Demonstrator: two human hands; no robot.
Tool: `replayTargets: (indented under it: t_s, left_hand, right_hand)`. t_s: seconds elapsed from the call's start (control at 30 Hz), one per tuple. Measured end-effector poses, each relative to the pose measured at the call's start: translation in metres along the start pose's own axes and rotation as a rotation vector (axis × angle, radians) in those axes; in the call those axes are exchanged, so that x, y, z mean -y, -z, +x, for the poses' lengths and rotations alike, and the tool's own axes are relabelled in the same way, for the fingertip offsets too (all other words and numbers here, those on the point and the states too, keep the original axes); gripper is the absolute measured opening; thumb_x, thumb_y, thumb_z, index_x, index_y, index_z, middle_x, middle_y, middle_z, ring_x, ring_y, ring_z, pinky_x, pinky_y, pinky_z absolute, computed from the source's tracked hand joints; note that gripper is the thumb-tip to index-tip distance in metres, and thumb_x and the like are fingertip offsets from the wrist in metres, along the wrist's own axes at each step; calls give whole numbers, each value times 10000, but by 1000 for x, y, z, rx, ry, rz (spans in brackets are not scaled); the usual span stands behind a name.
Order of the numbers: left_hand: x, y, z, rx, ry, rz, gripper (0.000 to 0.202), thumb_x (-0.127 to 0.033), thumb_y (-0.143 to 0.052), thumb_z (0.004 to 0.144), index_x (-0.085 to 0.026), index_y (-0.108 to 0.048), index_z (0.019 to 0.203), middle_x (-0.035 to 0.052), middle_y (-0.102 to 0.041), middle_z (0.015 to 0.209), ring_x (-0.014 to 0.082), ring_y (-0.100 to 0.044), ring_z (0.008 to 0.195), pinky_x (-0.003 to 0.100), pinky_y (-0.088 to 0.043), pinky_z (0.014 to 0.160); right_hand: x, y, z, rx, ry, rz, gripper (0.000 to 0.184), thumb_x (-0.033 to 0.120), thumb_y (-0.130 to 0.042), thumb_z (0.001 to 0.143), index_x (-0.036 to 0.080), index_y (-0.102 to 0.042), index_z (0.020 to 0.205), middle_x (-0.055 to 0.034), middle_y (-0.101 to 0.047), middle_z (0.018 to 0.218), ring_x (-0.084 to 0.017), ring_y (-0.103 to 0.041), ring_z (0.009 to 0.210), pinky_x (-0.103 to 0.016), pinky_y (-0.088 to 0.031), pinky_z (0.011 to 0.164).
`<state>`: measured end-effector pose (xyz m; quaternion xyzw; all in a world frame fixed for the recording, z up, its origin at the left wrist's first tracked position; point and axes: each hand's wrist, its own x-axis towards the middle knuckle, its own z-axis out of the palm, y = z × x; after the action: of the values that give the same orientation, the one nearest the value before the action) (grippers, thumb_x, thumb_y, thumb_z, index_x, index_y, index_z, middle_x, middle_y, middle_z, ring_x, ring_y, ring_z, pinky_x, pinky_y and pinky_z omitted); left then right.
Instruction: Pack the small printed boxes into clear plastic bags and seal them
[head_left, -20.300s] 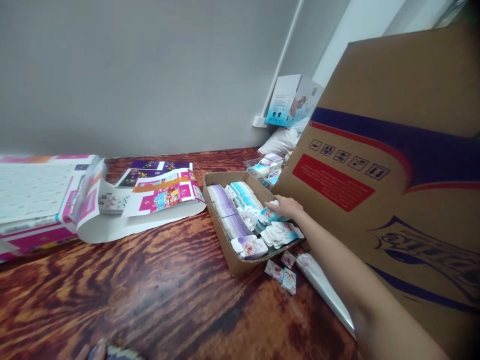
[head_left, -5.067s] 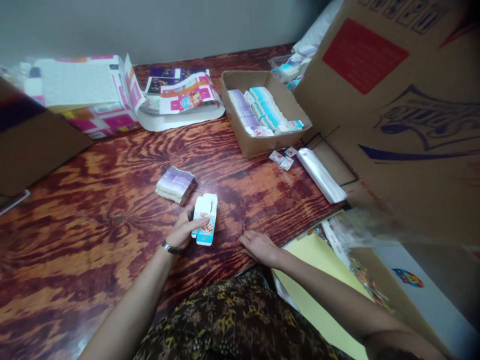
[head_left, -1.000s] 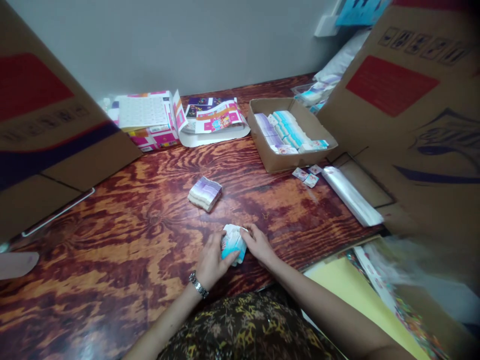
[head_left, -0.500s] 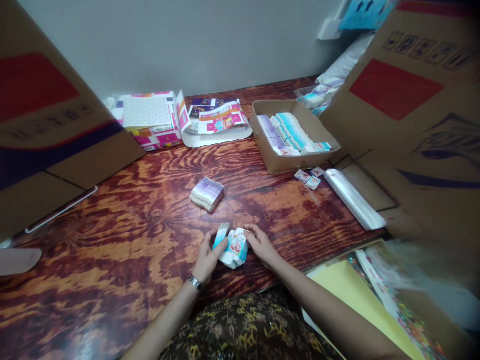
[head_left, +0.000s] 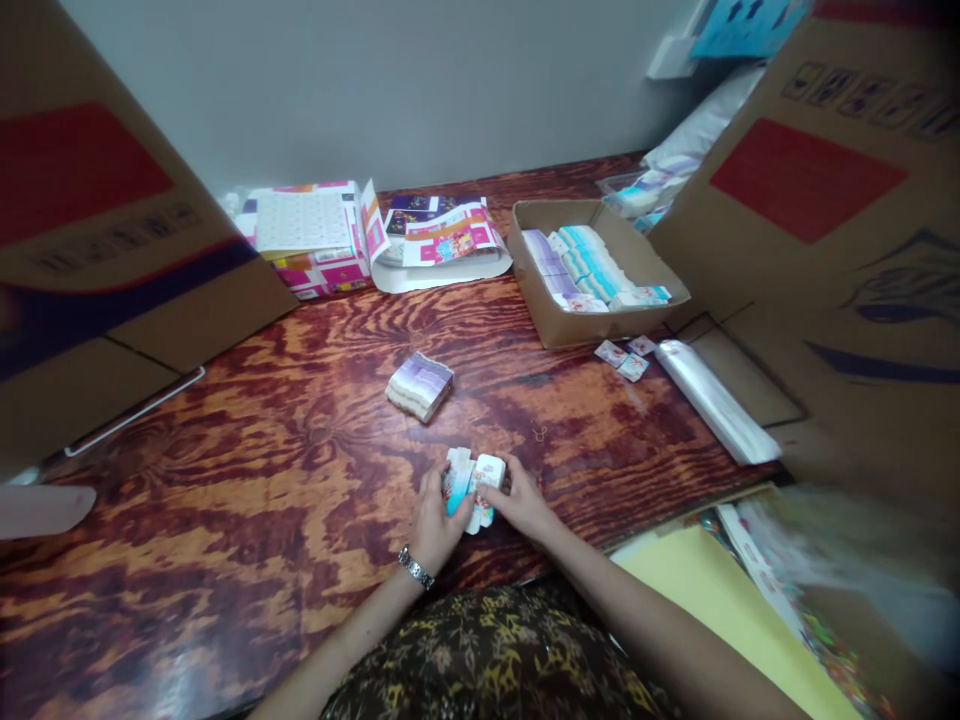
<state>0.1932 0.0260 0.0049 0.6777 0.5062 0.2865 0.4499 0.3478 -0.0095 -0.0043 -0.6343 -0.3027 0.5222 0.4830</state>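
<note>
Near the table's front edge, my left hand [head_left: 441, 515] is closed around a stack of small white and light-blue printed cards [head_left: 459, 485]. My right hand [head_left: 520, 502] grips another bunch of the same cards [head_left: 490, 475], its thumb on the top card's face. The two bunches meet between my hands, and my fingers hide their lower parts. Just beyond them, a stack of purple and white cards [head_left: 421, 385] lies on the table by itself.
A shallow cardboard box [head_left: 551, 325] at the back holds rows of purple and blue card stacks. Loose cards [head_left: 634, 367] and a clear plastic bundle [head_left: 718, 402] lie at right. Printed packaging [head_left: 330, 265] stands by the wall. Large cartons [head_left: 97, 290] flank both sides.
The cards in my hands have separated into two bunches standing side by side. My right thumb has come over onto the card face, and my left hand has turned slightly inward.
</note>
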Motion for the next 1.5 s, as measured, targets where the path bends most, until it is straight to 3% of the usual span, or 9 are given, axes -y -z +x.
replayTargets:
  t_s: [0.1,0.2,0.33,0.47,0.67,0.93,1.13,1.3,1.5]
  left_hand:
    - [-6,8,4,9,69,-162,524,-363,-626,714,-166,-448,1166,106,-540,1126,223,-521,1036,388,-401,915]
    - [-15,22,10,37,255,-421,509,-413,-628,710,-192,-460,1137,71,-589,1035,179,-590,850,316,-484,726]
    - [-23,36,15,145,424,-804,455,-410,-633,716,-207,-492,1097,41,-612,936,144,-603,706,234,-467,534]
    - [-24,30,16,207,495,-1031,379,-353,-638,732,-190,-548,1062,43,-641,949,141,-613,749,250,-483,651]
    - [-20,17,14,237,535,-1223,376,-316,-612,759,-196,-548,1110,49,-649,1008,173,-619,841,315,-474,791]
    - [-21,15,13,295,517,-1284,422,-293,-596,774,-200,-512,1177,54,-645,1036,176,-619,849,321,-477,792]
    - [-25,14,10,270,530,-1235,452,-316,-622,755,-223,-505,1182,43,-653,1013,181,-625,836,334,-482,789]
    - [-30,13,10,241,504,-1251,395,-363,-598,776,-218,-535,1138,49,-617,1109,189,-595,960,333,-452,871]
    - [-31,12,11,252,448,-1179,425,-430,-573,782,-206,-539,1141,68,-621,1103,216,-587,982,351,-447,866]
  right_hand:
    - [6,-2,-1,16,-51,93,578,254,-725,573,227,-442,1076,-15,-621,969,-174,-594,866,-351,-456,826]
    - [18,3,-3,52,-88,205,564,235,-742,558,221,-472,1054,-21,-627,974,-177,-596,877,-350,-454,831]
    - [33,11,-8,192,-62,357,570,273,-750,581,223,-497,1090,-39,-626,1017,-192,-600,880,-360,-467,807]
    - [44,13,-9,312,-28,380,632,329,-747,587,237,-476,1150,-50,-605,1079,-213,-591,921,-374,-468,810]
    - [52,12,-8,358,11,383,696,374,-747,581,239,-441,1192,-70,-591,1101,-233,-587,930,-386,-465,808]
    - [57,13,-5,386,56,374,713,378,-751,576,248,-432,1199,-63,-570,1137,-217,-586,930,-368,-456,815]
    - [59,10,-6,356,55,320,742,424,-756,549,248,-433,1193,-68,-565,1147,-227,-580,944,-374,-459,807]
    - [64,8,-8,355,82,288,730,431,-755,553,246,-432,1180,-71,-557,1158,-230,-572,964,-383,-450,830]
    - [69,8,-9,380,154,155,663,372,-743,613,242,-428,1182,-70,-531,1190,-215,-554,998,-365,-440,866]
